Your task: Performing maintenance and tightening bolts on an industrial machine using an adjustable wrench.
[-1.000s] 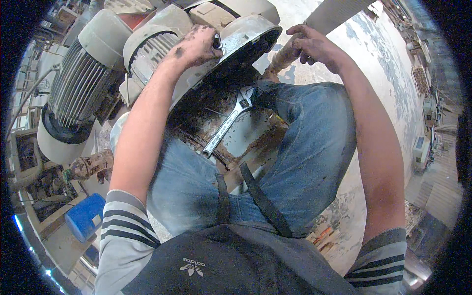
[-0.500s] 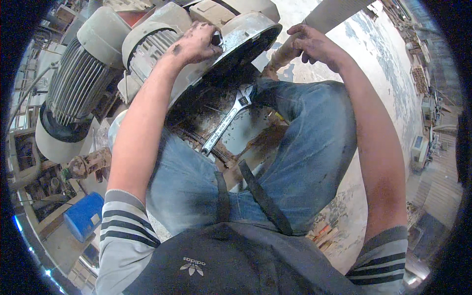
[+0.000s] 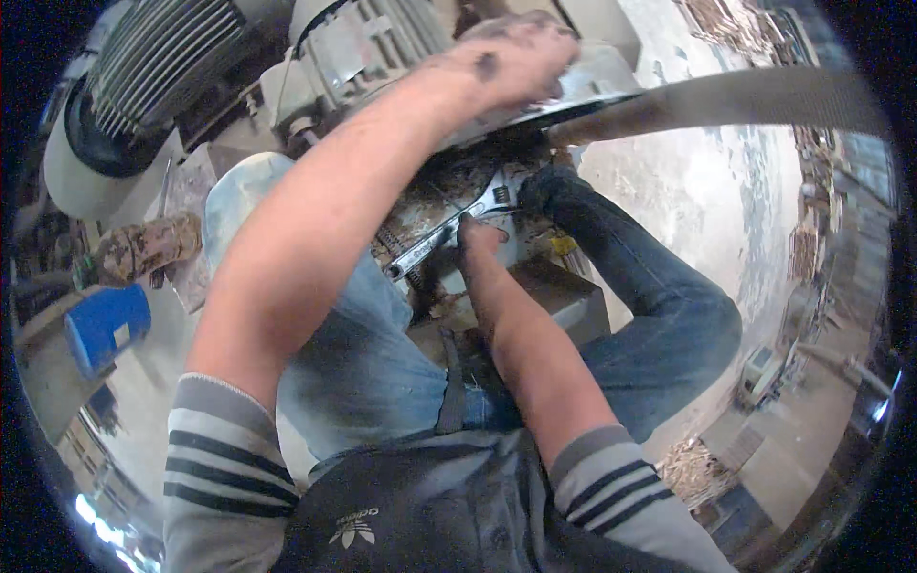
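Note:
My left hand (image 3: 521, 57) is blurred over the pale metal housing rim (image 3: 607, 86) at the top, fingers curled; whatever they may hold is unclear. Between my jeans-clad legs, a chrome adjustable wrench (image 3: 420, 250) lies diagonally across a dirty, dark recess (image 3: 420, 201) under the rim. My right hand (image 3: 478, 231) reaches onto the middle of the wrench, its blackened fingers closed on it. A small yellow object (image 3: 564, 248) lies right of that hand.
Two finned motors (image 3: 153, 67) (image 3: 368, 57) stand above and to the left. A ribbed hose (image 3: 726, 100) runs rightward. A blue drum (image 3: 110, 325) and a corroded pipe (image 3: 153, 248) are at left. Scattered wood pieces (image 3: 697, 468) lie at lower right on the worn pale floor (image 3: 688, 201).
My right hand has dropped from beside the hose onto the wrench. My left hand appears farther right along the housing, and the whole view has shifted.

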### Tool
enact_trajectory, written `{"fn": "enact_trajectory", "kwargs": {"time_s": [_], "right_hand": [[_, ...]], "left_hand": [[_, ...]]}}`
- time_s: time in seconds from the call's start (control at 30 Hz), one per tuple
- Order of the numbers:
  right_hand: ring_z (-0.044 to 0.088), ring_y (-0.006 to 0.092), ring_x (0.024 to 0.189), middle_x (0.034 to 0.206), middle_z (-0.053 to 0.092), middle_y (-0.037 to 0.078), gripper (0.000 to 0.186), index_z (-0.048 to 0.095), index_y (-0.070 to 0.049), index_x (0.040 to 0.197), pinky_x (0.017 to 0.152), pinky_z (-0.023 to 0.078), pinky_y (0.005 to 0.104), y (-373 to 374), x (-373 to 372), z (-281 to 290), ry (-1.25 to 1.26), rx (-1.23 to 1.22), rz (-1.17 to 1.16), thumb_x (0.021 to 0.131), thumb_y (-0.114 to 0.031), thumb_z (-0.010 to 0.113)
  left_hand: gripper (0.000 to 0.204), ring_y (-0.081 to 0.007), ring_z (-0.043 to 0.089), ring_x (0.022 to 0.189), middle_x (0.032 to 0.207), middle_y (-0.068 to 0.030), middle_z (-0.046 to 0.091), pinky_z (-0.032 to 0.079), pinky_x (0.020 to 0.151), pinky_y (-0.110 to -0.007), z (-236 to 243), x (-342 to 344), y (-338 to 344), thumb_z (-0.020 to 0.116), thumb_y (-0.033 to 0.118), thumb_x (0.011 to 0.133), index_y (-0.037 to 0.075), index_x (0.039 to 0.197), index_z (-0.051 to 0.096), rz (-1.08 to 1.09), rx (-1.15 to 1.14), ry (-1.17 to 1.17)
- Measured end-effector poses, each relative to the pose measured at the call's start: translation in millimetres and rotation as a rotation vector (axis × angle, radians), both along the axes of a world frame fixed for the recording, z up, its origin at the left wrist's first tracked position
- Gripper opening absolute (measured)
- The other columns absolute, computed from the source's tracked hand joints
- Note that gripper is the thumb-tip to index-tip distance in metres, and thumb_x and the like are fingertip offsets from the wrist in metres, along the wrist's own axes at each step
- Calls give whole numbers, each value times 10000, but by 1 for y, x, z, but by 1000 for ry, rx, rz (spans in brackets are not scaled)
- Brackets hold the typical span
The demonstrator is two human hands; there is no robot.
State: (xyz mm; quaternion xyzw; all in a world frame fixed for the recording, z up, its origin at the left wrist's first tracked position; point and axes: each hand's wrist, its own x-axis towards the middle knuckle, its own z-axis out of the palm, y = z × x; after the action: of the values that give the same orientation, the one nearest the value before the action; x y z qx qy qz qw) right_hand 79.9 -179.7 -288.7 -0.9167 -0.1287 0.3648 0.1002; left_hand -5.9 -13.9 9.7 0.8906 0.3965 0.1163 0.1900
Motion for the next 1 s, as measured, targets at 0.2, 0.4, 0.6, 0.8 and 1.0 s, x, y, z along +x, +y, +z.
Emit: {"fn": "enact_trajectory", "kwargs": {"time_s": [0.2, 0.4, 0.6, 0.8, 1.0], "right_hand": [[528, 319, 1049, 1154, 526, 186, 1050, 13, -67, 1348, 858, 433, 459, 1, -44, -24, -1, 93, -249, 643, -213, 777], [604, 264, 912, 1000, 615, 158, 443, 541, -45, 1107, 766, 477, 414, 1, 99, -160, -336, -262, 557, 759, -296, 654], [592, 223, 700, 825, 622, 101, 237, 615, -76, 840, 536, 464, 375, 8, 23, -63, -392, 35, -407, 755, -298, 614], [544, 202, 649, 811, 546, 92, 313, 490, -32, 1029, 545, 461, 343, -24, 54, 132, 508, 161, -142, 746, -124, 587], [516, 194, 574, 829, 543, 139, 813, 144, -175, 1385, 469, 442, 289, -63, 64, 366, 573, 228, -96, 692, -2, 532]], "left_hand": [[249, -296, 563, 975, 977, -198, 583, 455, 834, -352, -20, -18, -4, 550, 36, 714, -3, 959, 572, 30, 66, -194], [299, -287, 550, 1008, 1008, -184, 573, 448, 847, -349, -4, 37, 10, 536, 3, 712, 4, 1011, 547, -95, 50, -343], [551, -286, 524, 1058, 1078, -182, 556, 434, 876, -358, -14, -22, 11, 570, -25, 625, 62, 1164, 498, -67, -64, -258], [484, -291, 548, 1026, 1062, -190, 566, 443, 859, -372, 3, -40, 11, 503, 3, 688, 67, 1168, 488, 12, -175, -2], [522, -287, 538, 1015, 1059, -169, 575, 436, 874, -371, -14, -30, 24, 571, 116, 715, 90, 1220, 440, -10, -64, -18]]}}
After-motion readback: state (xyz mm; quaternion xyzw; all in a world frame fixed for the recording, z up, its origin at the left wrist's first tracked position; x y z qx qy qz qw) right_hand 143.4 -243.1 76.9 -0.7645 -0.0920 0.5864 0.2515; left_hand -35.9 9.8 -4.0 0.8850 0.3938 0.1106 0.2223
